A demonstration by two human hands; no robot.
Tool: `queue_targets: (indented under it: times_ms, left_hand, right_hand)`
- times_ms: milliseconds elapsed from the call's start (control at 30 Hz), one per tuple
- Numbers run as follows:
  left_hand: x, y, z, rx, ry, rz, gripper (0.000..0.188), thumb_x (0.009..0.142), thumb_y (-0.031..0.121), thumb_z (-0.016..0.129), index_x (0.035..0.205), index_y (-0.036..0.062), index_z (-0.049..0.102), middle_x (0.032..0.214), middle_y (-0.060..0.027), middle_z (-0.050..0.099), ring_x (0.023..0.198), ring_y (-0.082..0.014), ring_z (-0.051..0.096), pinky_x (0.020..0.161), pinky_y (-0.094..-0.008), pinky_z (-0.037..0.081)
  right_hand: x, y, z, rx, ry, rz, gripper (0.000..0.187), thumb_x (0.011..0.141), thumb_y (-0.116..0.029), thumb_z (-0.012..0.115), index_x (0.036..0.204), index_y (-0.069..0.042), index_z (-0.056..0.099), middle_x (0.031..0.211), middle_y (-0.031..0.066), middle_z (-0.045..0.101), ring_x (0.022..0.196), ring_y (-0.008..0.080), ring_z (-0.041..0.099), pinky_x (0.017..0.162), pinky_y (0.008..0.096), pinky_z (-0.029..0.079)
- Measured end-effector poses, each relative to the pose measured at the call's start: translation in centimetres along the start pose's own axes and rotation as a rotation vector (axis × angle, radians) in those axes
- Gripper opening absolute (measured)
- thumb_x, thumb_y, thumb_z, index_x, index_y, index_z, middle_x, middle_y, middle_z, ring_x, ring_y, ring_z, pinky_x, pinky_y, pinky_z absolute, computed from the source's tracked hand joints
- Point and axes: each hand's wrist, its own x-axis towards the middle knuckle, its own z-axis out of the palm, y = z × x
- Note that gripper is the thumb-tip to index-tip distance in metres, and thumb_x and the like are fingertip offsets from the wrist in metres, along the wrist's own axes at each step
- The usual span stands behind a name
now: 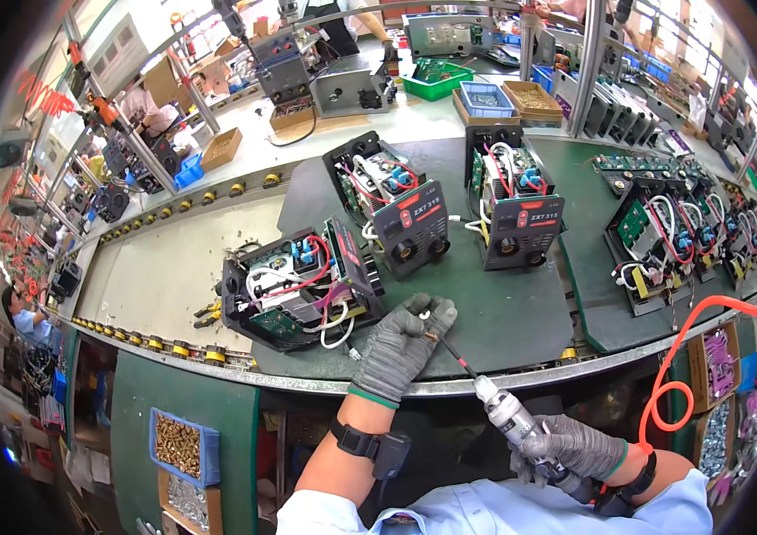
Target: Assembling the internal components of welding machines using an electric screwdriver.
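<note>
In a grey knit glove, my left hand point(401, 346) is closed in a pinch above the front of the green work board point(494, 325). A small pale round piece point(425, 314) shows between its fingers; its kind is too small to make out. My right hand point(579, 444), also gloved, grips an air screwdriver point(510, 416). The driver's long thin bit point(460, 359) points up and left, its tip at my left fingers. Beyond my hands stand three opened welding-machine units: one lying on its side point(303, 283), one in the middle point(392, 209) and one at the right point(512, 201).
A red coiled air hose point(664, 392) runs to the screwdriver from the right. More units point(664, 227) stand on a board at the right. The roller conveyor's metal rail point(307, 385) edges the near side. Lower left, a blue bin point(184, 446) holds brass-coloured fasteners. Other people work beyond.
</note>
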Motion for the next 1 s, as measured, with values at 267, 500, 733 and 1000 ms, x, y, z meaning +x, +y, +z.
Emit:
queue_targets:
  times_ms: [267, 500, 733, 1000]
  left_hand:
    - [-1.8, 1.1, 0.1, -0.018, 0.387, 0.099, 0.033, 0.078, -0.023, 0.045, 0.106, -0.0102, 0.056, 0.117, -0.0276, 0.062, 0.124, -0.0447, 0.063, 0.116, -0.0527, 0.054]
    - [-0.5, 0.4, 0.0, 0.125, 0.305, 0.106, 0.014, 0.093, -0.005, 0.056, 0.105, -0.0013, 0.063, 0.110, -0.0193, 0.066, 0.112, -0.0370, 0.068, 0.103, -0.0510, 0.059]
    - [-5.7, 0.0, 4.0, 1.799, 0.291, 0.152, 0.042, 0.096, 0.041, 0.076, 0.102, 0.0005, 0.067, 0.091, -0.0083, 0.070, 0.080, -0.0213, 0.068, 0.073, -0.0379, 0.056]
    - [-5.0, -3.1, 3.2, 2.370, 0.033, 0.327, 0.031, 0.095, 0.032, 0.074, 0.106, 0.0033, 0.070, 0.090, -0.0132, 0.071, 0.079, -0.0323, 0.069, 0.074, -0.0434, 0.056]
  right_hand:
    - [0.5, 1.3, -1.1, -0.083, -0.052, -0.032, 0.065, 0.091, -0.053, 0.078, 0.122, 0.000, 0.060, 0.099, 0.0116, 0.073, 0.084, 0.0166, 0.073, 0.071, 0.0298, 0.059]
    - [3.1, 2.6, -1.6, 0.037, -0.019, 0.021, 0.057, 0.091, -0.051, 0.078, 0.117, -0.003, 0.061, 0.099, 0.0098, 0.074, 0.083, 0.0168, 0.074, 0.072, 0.0299, 0.060]
    - [2.6, 4.2, -3.5, 0.116, 0.011, -0.025, 0.051, 0.094, -0.048, 0.077, 0.116, -0.005, 0.060, 0.099, 0.0111, 0.074, 0.082, 0.0182, 0.075, 0.069, 0.0296, 0.061]
    - [1.3, 6.0, -3.7, -0.032, 0.073, -0.146, 0.059, 0.089, -0.040, 0.082, 0.126, 0.000, 0.057, 0.098, 0.0121, 0.073, 0.082, 0.0181, 0.074, 0.064, 0.0295, 0.062]
